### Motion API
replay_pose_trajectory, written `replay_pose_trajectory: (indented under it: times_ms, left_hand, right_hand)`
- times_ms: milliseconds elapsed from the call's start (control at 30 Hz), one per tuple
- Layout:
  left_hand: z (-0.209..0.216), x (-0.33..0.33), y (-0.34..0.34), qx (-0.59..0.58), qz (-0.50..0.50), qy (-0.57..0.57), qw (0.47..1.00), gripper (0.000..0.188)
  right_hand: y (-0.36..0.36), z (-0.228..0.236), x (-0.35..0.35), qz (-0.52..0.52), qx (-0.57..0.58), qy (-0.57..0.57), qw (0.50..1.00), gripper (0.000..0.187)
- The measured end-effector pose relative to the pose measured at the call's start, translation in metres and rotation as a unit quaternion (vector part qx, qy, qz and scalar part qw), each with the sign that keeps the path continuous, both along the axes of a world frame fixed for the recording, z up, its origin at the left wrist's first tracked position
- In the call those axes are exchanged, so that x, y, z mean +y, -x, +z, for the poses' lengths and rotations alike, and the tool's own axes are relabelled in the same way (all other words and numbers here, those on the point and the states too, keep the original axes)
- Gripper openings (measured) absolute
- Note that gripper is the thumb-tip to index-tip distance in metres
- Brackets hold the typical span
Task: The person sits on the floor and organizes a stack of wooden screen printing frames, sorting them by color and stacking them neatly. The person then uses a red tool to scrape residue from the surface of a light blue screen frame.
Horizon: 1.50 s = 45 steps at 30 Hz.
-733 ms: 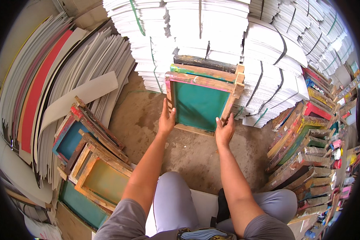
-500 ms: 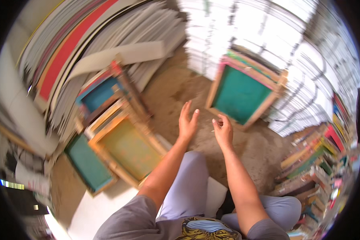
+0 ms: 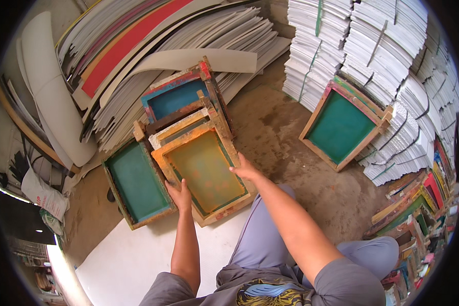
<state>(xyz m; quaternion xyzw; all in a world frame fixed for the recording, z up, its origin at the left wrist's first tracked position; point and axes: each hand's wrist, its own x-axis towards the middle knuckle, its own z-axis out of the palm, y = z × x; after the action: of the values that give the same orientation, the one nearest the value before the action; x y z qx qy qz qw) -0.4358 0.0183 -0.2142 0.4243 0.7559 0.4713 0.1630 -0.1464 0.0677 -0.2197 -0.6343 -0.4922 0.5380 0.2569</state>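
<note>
Screen with yellowish mesh (image 3: 203, 168) in an orange-smeared wooden frame stands tilted just left of the middle of the view. The left hand (image 3: 180, 195) is at its left rail, thumb raised apart from the fingers; the right hand (image 3: 246, 171) is at the right rail, thumb reaching toward the mesh. How firmly either grips cannot be told. It should handle as light and stiff, the taut mesh easily torn, so the side rails are the place to hold. Just left is a green-meshed screen (image 3: 139, 178); toward the upper centre, a blue-meshed screen (image 3: 174, 98); a white board (image 3: 120, 262) spreads at lower left. At upper right, a teal-meshed screen (image 3: 341, 124) stands by white paper stacks (image 3: 319, 61).
</note>
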Motion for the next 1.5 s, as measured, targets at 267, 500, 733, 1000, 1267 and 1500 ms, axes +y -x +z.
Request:
replay_pose_trajectory:
  times_ms: [267,500,733,1000,1267,1500]
  left_hand:
    - [0.036,-0.017,-0.017,-0.195,-0.042,-0.078,0.977,0.077]
    - [0.142,-0.041,-0.069,-0.196,-0.113,-0.179,0.957,0.072]
    - [0.164,0.024,-0.172,-0.206,-0.228,-0.246,0.919,0.074]
    - [0.127,0.089,-0.323,-0.215,-0.386,-0.161,0.882,0.076]
    - [0.066,0.1,-0.434,-0.237,-0.524,0.011,0.818,0.081]
    - [0.03,0.127,-0.464,-0.228,-0.561,0.057,0.794,0.087]
  right_hand:
    - [-0.005,0.005,-0.03,-0.092,-0.018,-0.127,0.988,0.07]
    - [-0.035,0.105,-0.066,-0.197,0.06,-0.215,0.955,0.058]
    - [-0.14,0.12,-0.057,-0.336,-0.022,-0.305,0.891,0.056]
    - [-0.255,0.1,-0.114,-0.517,-0.082,-0.355,0.775,0.055]
    - [-0.317,0.024,-0.165,-0.623,-0.142,-0.28,0.716,0.053]
    - [-0.332,0.001,-0.161,-0.656,-0.112,-0.28,0.692,0.053]
